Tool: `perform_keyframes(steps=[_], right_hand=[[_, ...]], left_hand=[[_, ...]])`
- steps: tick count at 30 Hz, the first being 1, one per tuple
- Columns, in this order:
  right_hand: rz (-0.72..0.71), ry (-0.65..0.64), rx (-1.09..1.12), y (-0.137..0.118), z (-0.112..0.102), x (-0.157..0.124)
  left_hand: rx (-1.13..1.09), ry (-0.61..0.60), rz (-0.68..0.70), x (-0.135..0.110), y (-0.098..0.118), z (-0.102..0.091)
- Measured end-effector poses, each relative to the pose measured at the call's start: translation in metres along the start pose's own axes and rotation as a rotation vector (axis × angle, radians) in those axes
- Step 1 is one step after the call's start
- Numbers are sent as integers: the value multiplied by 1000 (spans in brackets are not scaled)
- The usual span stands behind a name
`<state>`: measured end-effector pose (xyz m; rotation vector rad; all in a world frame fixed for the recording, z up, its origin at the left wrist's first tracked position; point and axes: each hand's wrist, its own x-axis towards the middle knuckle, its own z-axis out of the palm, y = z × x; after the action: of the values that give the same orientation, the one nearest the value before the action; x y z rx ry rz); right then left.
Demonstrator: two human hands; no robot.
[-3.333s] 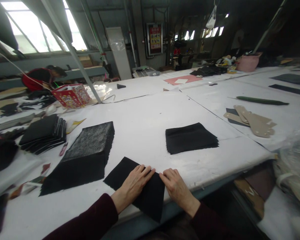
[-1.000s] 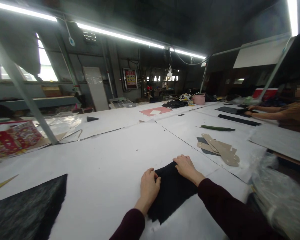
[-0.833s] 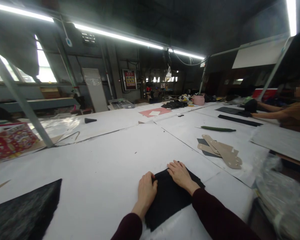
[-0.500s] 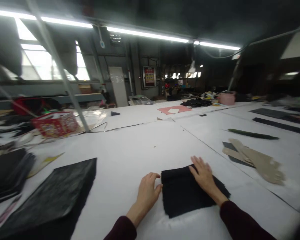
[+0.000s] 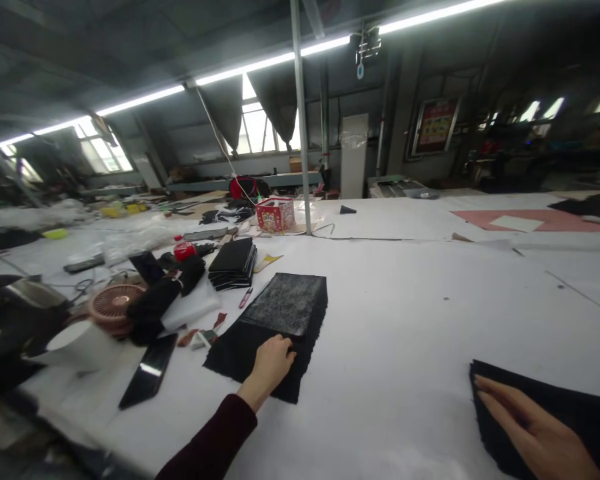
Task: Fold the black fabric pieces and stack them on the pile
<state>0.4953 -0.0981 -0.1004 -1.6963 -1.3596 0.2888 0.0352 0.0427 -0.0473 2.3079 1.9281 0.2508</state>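
My left hand [image 5: 271, 363] has its fingers curled at the lower right corner of a grey, mottled sheet [image 5: 287, 303], seemingly pinching it. That sheet lies on top of a black fabric piece [image 5: 245, 350] with frayed edges. At the lower right, my right hand [image 5: 543, 427] rests over another black fabric piece [image 5: 575, 400], its thumb and finger tips together close to the left edge. Part of this piece is hidden under the hand and cut off by the frame.
Left on the white table [image 5: 380, 347] are a stack of black pieces [image 5: 233, 262], a phone [image 5: 149, 370], a pink fan [image 5: 115, 303] and a small pink-handled tool [image 5: 245, 298]. Farther back stand a red box [image 5: 275, 215] and an upright pole [image 5: 303, 133]; a pink sheet [image 5: 473, 219] lies right.
The view has swung left. My left hand has gone from beside the right fabric piece to the grey sheet. My right hand, earlier spread flat, now has its fingertips near that piece's left edge.
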Motion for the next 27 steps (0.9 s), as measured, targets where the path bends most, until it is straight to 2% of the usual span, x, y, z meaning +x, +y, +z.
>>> perform_keyframes(steps=[2,3,8,11,15,18,20,27], right_hand=[[66,-110,42,-40,35,3],[47,-187,59,-61,53,3],[-190,-499,188,-143,137,-5],[-325,-618,216,-172,182,-2],[-471,-637,136,-192,231,10],[-531,-602,80,-196,254,17],[-555,-586,61,-196,262,18],[-689,-581,-58,-196,256,15]], left_hand=[[-2,-23,11,1,0,8],[-7,-26,15,2,0,10],[-71,-13,5,7,-10,12],[-133,-19,-12,13,-22,9],[-227,-71,-5,23,-33,6],[-298,-120,31,30,-40,3],[-345,-155,56,34,-45,2],[-521,-288,59,52,-57,2]])
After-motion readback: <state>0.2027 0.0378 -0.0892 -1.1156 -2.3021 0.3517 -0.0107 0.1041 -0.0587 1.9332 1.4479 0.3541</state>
